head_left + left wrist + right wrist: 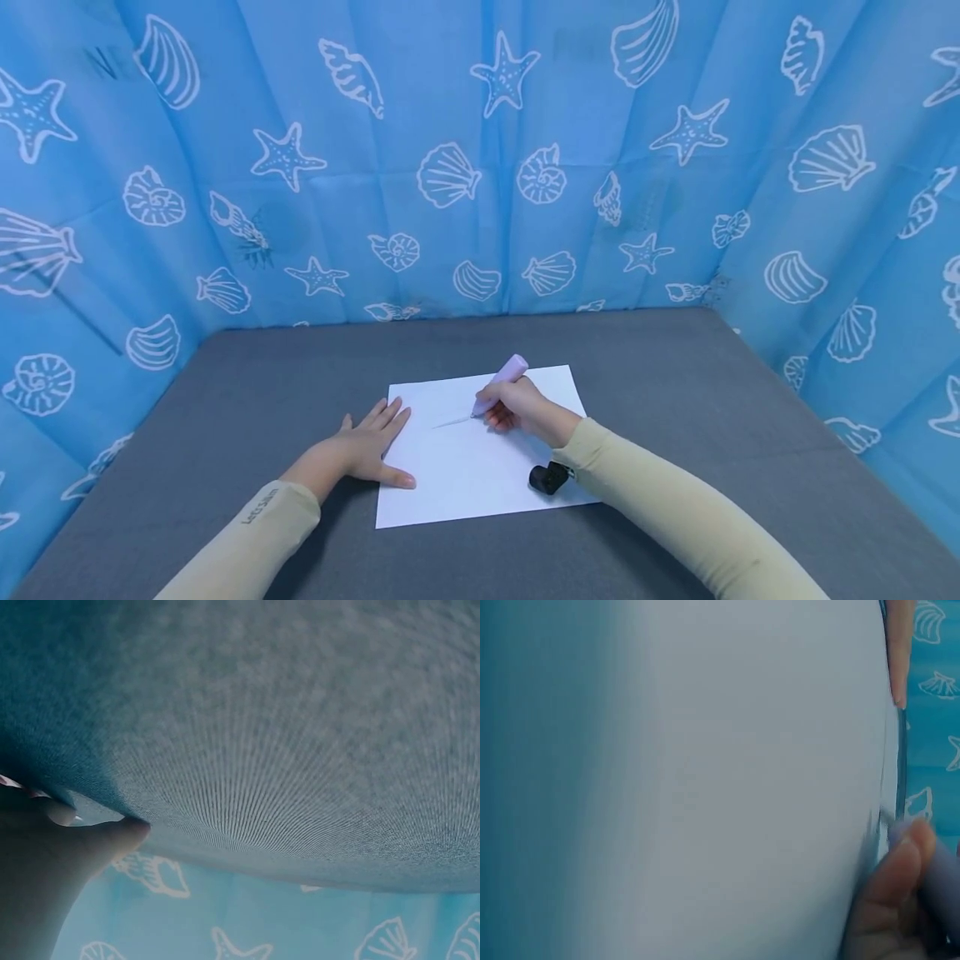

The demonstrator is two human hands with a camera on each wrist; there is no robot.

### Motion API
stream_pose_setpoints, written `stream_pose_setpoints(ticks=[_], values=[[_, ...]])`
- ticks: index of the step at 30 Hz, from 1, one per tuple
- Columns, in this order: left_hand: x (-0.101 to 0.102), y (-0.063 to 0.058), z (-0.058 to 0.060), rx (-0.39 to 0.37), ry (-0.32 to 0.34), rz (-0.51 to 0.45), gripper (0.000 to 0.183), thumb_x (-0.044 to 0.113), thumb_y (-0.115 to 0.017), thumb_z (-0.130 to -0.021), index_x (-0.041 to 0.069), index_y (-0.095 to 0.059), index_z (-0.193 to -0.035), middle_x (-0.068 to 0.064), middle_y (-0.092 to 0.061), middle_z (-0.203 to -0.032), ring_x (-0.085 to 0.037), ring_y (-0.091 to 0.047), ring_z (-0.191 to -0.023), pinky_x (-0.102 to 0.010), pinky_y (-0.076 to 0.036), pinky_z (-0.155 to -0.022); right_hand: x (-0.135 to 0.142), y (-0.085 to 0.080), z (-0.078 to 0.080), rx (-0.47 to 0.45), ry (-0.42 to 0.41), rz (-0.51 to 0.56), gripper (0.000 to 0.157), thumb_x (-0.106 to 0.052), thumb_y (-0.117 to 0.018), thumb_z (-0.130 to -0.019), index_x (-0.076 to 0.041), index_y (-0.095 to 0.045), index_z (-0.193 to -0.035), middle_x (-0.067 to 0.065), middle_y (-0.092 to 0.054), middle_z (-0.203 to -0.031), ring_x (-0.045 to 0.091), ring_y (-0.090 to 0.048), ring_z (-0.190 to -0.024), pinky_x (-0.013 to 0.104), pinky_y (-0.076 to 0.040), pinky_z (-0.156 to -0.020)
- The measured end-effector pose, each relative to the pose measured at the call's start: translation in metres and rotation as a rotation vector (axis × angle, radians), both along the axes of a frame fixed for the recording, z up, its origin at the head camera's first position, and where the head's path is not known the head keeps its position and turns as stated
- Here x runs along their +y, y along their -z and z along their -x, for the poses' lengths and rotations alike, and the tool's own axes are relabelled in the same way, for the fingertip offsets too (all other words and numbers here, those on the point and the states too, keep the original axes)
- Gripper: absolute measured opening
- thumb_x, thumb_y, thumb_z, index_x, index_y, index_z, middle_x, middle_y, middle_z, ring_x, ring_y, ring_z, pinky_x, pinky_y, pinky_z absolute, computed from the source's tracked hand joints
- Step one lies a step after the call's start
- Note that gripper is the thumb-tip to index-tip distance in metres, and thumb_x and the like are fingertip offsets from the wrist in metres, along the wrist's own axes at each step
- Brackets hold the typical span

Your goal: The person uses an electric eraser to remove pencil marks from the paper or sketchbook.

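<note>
A white sheet of paper [442,483] lies on the grey table. My left hand [367,446] rests flat at the paper's left edge, fingers spread and the thumb over the sheet. In the left wrist view, part of the left hand [67,840] shows low against the grey cloth. My right hand [517,406] pinches a thick lavender pen [512,371], tilted, its thin tip at the paper. A faint thin line [450,423] runs left from that tip. In the right wrist view, curled fingers hold the lavender pen [939,877] near its tip.
A small black camera [549,478] sits at the right wrist, over the paper's lower right part. The grey tabletop [300,375] surrounds the sheet. A blue curtain [480,208] with white shells and starfish hangs behind the table and along its sides.
</note>
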State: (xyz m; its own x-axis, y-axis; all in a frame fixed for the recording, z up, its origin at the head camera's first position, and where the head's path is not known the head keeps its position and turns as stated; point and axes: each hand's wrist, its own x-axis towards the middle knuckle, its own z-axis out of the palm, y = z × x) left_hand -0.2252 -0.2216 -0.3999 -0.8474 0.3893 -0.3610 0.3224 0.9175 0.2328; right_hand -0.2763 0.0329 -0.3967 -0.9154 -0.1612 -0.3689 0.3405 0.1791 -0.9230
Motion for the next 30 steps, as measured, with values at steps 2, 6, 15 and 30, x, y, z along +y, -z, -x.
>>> stream_pose_setpoints(ticks=[2,6,15,30], values=[[0.0002,0.0000,-0.0002,-0.002,-0.004,0.000,0.114,0.072,-0.066,-0.075,0.008,-0.016,-0.156,-0.014,-0.003,-0.162,-0.036,0.000,-0.147,-0.072,-0.005,-0.106,0.0002,0.0003,0.0000,-0.001,0.000,-0.003,0.020,-0.010,-0.064,-0.088,0.004,-0.057,-0.099,0.008,-0.055,-0.062,0.012,-0.051,-0.047,0.022,-0.045,-0.047],[0.0008,0.0004,-0.0001,-0.006,-0.006,-0.001,0.115,0.073,-0.065,-0.075,0.009,-0.015,-0.156,-0.014,-0.003,-0.162,-0.035,0.000,-0.148,-0.072,-0.005,-0.106,0.0010,-0.0004,0.0002,-0.009,-0.008,-0.015,0.018,-0.011,-0.065,-0.088,0.003,-0.057,-0.097,0.008,-0.054,-0.061,0.012,-0.050,-0.047,0.022,-0.044,-0.047],[-0.0004,0.0018,0.0011,-0.001,-0.014,-0.008,0.115,0.072,-0.066,-0.075,0.009,-0.015,-0.156,-0.014,-0.002,-0.163,-0.035,0.001,-0.148,-0.072,-0.004,-0.106,0.0012,-0.0036,0.0019,-0.047,-0.043,0.026,0.019,-0.013,-0.062,-0.090,0.004,-0.058,-0.099,0.008,-0.056,-0.064,0.013,-0.052,-0.049,0.023,-0.047,-0.049],[0.0006,0.0006,-0.0001,0.002,-0.007,0.002,0.114,0.072,-0.066,-0.075,0.008,-0.016,-0.156,-0.014,-0.004,-0.162,-0.036,0.000,-0.147,-0.071,-0.005,-0.106,-0.0047,0.0008,0.0021,-0.022,0.036,0.056,0.019,-0.009,-0.062,-0.086,0.006,-0.057,-0.098,0.007,-0.054,-0.060,0.011,-0.049,-0.046,0.022,-0.045,-0.047]])
